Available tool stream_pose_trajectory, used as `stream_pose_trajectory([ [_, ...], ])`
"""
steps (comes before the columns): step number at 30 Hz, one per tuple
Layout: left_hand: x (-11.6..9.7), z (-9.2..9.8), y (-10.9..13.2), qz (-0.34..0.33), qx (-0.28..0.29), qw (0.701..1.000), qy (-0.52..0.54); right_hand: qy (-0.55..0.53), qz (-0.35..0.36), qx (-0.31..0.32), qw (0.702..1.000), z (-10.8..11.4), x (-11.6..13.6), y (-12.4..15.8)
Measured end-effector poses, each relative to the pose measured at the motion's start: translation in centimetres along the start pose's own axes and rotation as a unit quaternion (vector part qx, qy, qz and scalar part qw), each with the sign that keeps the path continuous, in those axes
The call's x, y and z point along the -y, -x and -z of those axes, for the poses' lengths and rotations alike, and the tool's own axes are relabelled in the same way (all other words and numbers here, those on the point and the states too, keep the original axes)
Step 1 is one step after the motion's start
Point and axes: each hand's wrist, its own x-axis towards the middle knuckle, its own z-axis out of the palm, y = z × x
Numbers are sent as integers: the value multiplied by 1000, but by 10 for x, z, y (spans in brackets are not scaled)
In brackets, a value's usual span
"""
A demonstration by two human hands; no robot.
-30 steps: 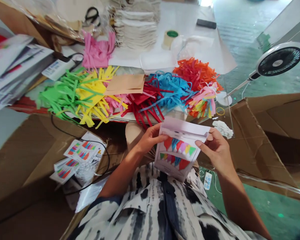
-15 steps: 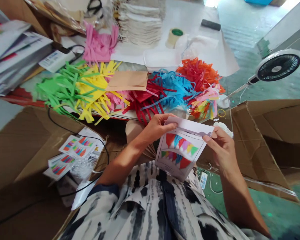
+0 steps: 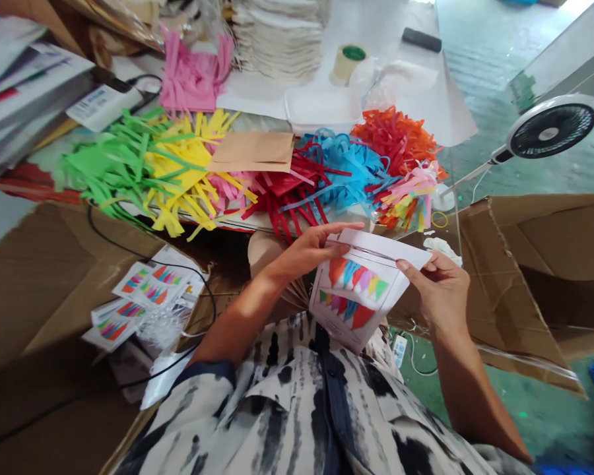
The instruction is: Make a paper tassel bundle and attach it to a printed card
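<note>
A white printed card packet (image 3: 354,297), with pictures of coloured tassel garlands on its face, is held tilted above my lap. My left hand (image 3: 314,253) pinches its upper left corner between thumb and fingers. At the upper right corner my right hand (image 3: 438,284) grips it, thumb on the near face and fingers behind. A pale flap runs along the packet's top, with a thin dark line below it between my thumbs. Just beyond my hands, red fringed paper (image 3: 282,198) and blue fringed paper (image 3: 346,171) lie on the table's near side.
Green (image 3: 109,155), yellow (image 3: 183,171) and orange tissue fringe (image 3: 400,142) line the table edge, with a brown paper piece (image 3: 252,152) on top. Similar printed packets (image 3: 148,287) lie in a cardboard box at lower left. A fan (image 3: 552,128) stands right, above another open box (image 3: 505,264).
The flap at the packet's top, folded down before, now stands up and back, showing a dark line beneath it. My left fingers have stretched along the top edge. The view has shifted slightly.
</note>
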Motion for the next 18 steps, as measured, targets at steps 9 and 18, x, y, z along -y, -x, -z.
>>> stream_pose_trajectory([
  [9,14,14,-14,11,-10,1000,-13,-51,-70,94,992,6,-9,-10],
  [18,7,13,-12,-33,-3,998,-56,-25,-34,119,992,6,-13,-14],
])
